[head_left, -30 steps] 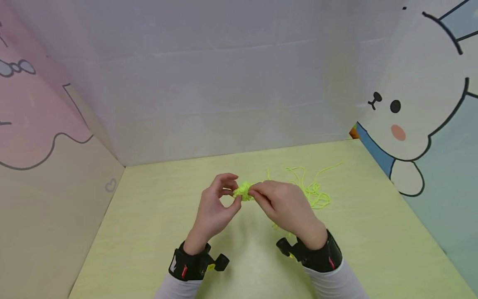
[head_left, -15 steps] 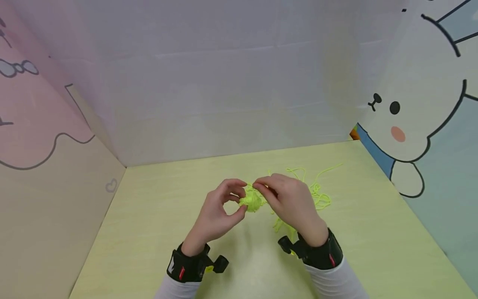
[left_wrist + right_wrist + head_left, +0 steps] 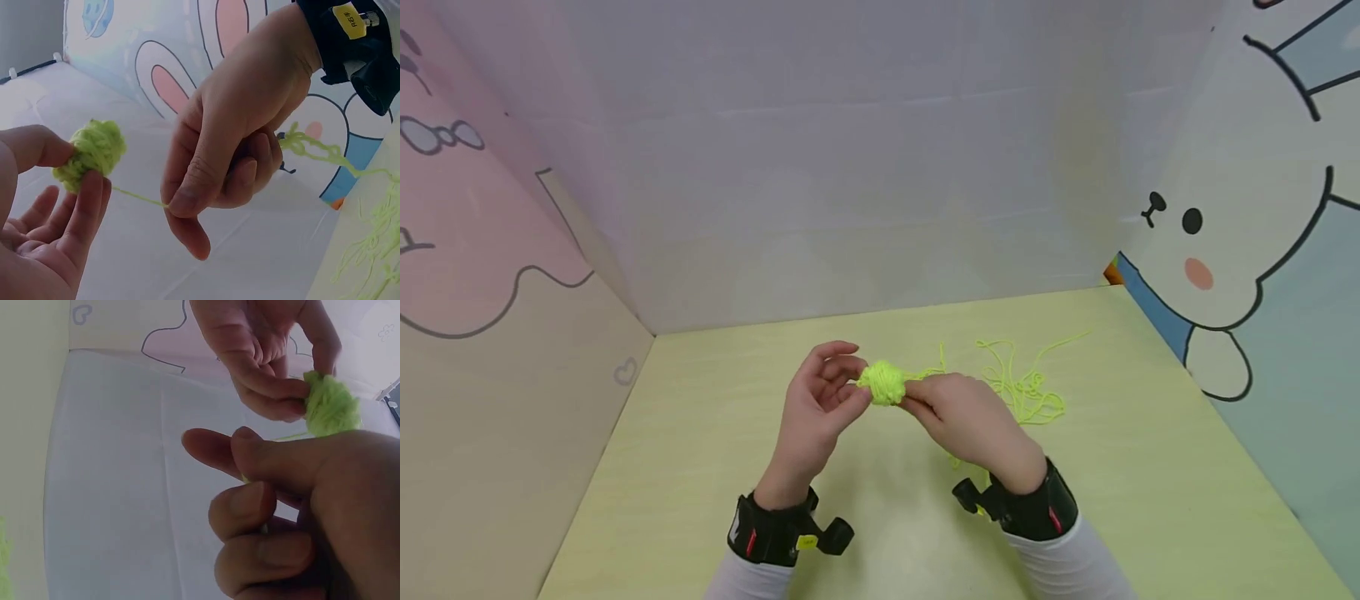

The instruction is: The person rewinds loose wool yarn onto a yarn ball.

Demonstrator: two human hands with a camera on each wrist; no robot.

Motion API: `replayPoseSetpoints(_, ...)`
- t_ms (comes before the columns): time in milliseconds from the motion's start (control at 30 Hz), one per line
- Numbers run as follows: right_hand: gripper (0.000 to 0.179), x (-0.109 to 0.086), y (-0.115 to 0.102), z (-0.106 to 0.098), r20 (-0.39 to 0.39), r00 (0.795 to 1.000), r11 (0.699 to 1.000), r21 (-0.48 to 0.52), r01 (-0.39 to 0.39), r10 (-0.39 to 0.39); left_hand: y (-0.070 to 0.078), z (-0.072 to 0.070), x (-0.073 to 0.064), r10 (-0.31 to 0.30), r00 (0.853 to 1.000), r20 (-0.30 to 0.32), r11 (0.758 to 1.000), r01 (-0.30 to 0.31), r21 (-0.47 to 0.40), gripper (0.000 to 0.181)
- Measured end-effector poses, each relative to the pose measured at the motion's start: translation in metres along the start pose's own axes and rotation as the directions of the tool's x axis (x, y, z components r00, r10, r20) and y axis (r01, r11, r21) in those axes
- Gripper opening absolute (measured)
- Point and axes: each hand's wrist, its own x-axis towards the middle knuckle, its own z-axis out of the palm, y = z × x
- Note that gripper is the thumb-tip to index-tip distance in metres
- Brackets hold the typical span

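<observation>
A small ball of neon yellow-green yarn (image 3: 884, 383) is held above the table by my left hand (image 3: 815, 408), its thumb and fingertips pinching one end. In the left wrist view a single strand (image 3: 140, 197) runs from the yarn ball (image 3: 97, 150) to my right hand (image 3: 228, 131). There, thumb and index finger pinch that strand, and the other fingers are curled in. More yarn trails out from behind the right hand. From the right wrist, the ball (image 3: 331, 406) appears in the left hand's fingertips, beyond my right thumb.
A loose tangle of the same yarn (image 3: 1030, 396) lies on the pale yellow table (image 3: 715, 467), to the right behind the right hand. A white cloth wall (image 3: 850, 208) stands at the back, with cartoon-printed panels on both sides. Each wrist wears a black camera strap (image 3: 775, 529).
Both hands first shifted slightly right, then the left hand moved back left with the ball. The right hand has turned and dipped from above the ball to its right side.
</observation>
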Motion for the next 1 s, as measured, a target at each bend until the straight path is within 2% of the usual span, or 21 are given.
replayPoseSetpoints(67,0.014,0.001,-0.004,0.003,0.044,0.998,0.999,0.012,0.033,-0.033,-0.001,-0.001,0.001,-0.024,0.998,-0.059,0.999,0.022,-0.037,0.048)
replayPoseSetpoints(133,0.012,0.000,-0.008,0.004,0.067,0.995,0.997,0.028,0.068,-0.070,-0.003,-0.002,0.002,-0.037,0.992,-0.117,0.999,0.032,-0.038,0.048)
replayPoseSetpoints(267,0.013,-0.003,-0.012,0.004,0.074,0.989,0.992,0.030,0.122,-0.124,-0.009,-0.004,0.004,-0.013,0.977,-0.213,1.000,0.014,0.003,0.047)
replayPoseSetpoints(400,0.013,-0.006,-0.014,0.001,0.043,0.988,0.989,0.031,0.146,-0.148,-0.016,-0.005,0.006,0.062,0.962,-0.266,0.989,-0.024,0.145,0.047)
replayPoseSetpoints(467,0.013,-0.008,-0.014,-0.002,0.013,0.986,0.985,0.035,0.168,-0.169,-0.020,-0.006,0.006,0.106,0.955,-0.278,0.966,-0.033,0.255,0.047)
replayPoseSetpoints(533,0.013,-0.010,-0.013,-0.005,-0.022,0.981,0.980,0.037,0.194,-0.194,-0.023,-0.007,0.007,0.150,0.950,-0.275,0.931,-0.043,0.361,0.047)
replayPoseSetpoints(667,0.013,-0.013,-0.013,-0.012,-0.112,0.963,0.968,0.038,0.249,-0.243,-0.028,-0.006,0.008,0.206,0.953,-0.224,0.851,-0.062,0.521,0.050)
replayPoseSetpoints(767,0.010,-0.014,-0.012,-0.018,-0.198,0.943,0.959,0.036,0.281,-0.269,-0.029,-0.005,0.008,0.206,0.968,-0.143,0.808,-0.086,0.583,0.052)
replayPoseSetpoints(833,0.009,-0.014,-0.009,-0.021,-0.255,0.928,0.957,0.031,0.289,-0.272,-0.029,-0.006,0.008,0.175,0.982,-0.072,0.801,-0.099,0.591,0.053)
replayPoseSetpoints(900,0.008,-0.015,-0.006,-0.023,-0.304,0.914,0.956,0.032,0.290,-0.267,-0.028,-0.007,0.007,0.127,0.992,0.016,0.807,-0.112,0.579,0.054)
replayPoseSetpoints(933,0.009,-0.015,-0.005,-0.024,-0.325,0.908,0.957,0.031,0.289,-0.264,-0.027,-0.007,0.006,0.098,0.993,0.063,0.818,-0.117,0.563,0.055)
replayPoseSetpoints(1000,0.010,-0.015,-0.001,-0.025,-0.349,0.903,0.960,0.027,0.278,-0.251,-0.025,-0.008,0.005,0.051,0.986,0.157,0.849,-0.126,0.514,0.057)
